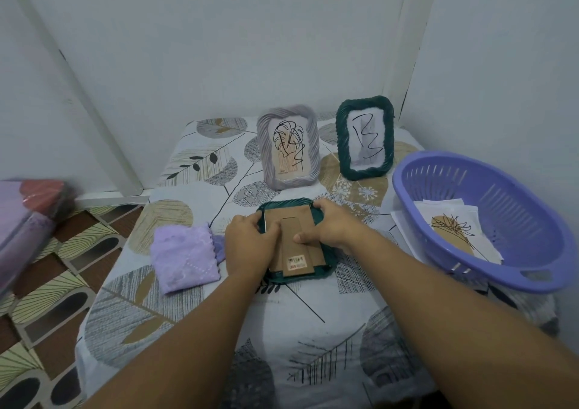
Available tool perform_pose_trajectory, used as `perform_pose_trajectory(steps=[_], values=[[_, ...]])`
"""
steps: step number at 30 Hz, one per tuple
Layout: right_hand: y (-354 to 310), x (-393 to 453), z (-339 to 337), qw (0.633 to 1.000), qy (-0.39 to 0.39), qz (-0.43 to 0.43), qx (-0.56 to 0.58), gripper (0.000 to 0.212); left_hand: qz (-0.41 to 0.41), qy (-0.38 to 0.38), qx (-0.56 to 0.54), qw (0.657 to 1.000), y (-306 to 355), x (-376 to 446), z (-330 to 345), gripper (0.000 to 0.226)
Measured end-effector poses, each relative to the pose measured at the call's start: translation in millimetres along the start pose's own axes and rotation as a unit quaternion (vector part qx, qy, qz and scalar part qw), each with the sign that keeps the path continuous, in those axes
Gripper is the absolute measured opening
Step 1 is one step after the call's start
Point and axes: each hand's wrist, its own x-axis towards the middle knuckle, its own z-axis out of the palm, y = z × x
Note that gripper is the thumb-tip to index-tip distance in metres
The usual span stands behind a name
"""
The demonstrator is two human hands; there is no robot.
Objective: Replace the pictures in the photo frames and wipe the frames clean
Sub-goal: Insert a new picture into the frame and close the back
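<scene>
A dark green frame (297, 242) is laid face down on the leaf-printed counter (194, 314), presumably so that its brown cardboard backing (308, 236) can be reached; the left hand (249, 245) is curled against the frame's left edge, fingers bent onto the backing, and the right hand (329, 228) is closed over the frame's upper right corner, thumb pressed flat on the stand strip; the frame is judged to be steadied for opening. Behind this frame a grey ridged frame (287, 147) and a second green rope-textured frame (365, 140) are stood upright; a folded, fluffy lilac cloth (185, 258) is kept to its left, probably for wiping; to its right, spare pictures (454, 230) are held in a slotted purple plastic basket (507, 270).
</scene>
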Motion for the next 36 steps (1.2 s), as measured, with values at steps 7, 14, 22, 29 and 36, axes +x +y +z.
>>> perform_pose_trajectory(steps=[7, 14, 22, 29, 36], values=[[3, 2, 1, 1.000, 0.001, 0.003, -0.001, 0.105, 0.007, -0.015, 0.037, 0.999, -8, 5, 2, 0.052], [4, 3, 0, 1.000, -0.001, 0.002, 0.002, 0.102, 0.009, -0.016, 0.041, 0.999, -4, 3, 0, 0.047], [5, 2, 3, 0.999, -0.007, 0.005, 0.051, 0.093, 0.011, -0.015, 0.033, 0.999, -5, 3, 0, 0.049], [7, 0, 6, 0.997, -0.014, 0.004, 0.079, 0.091, 0.012, -0.017, 0.032, 0.999, -7, 4, 2, 0.048], [10, 0, 10, 0.997, 0.023, 0.016, 0.077, 0.101, 0.012, -0.019, 0.036, 0.999, -8, 5, 4, 0.051]])
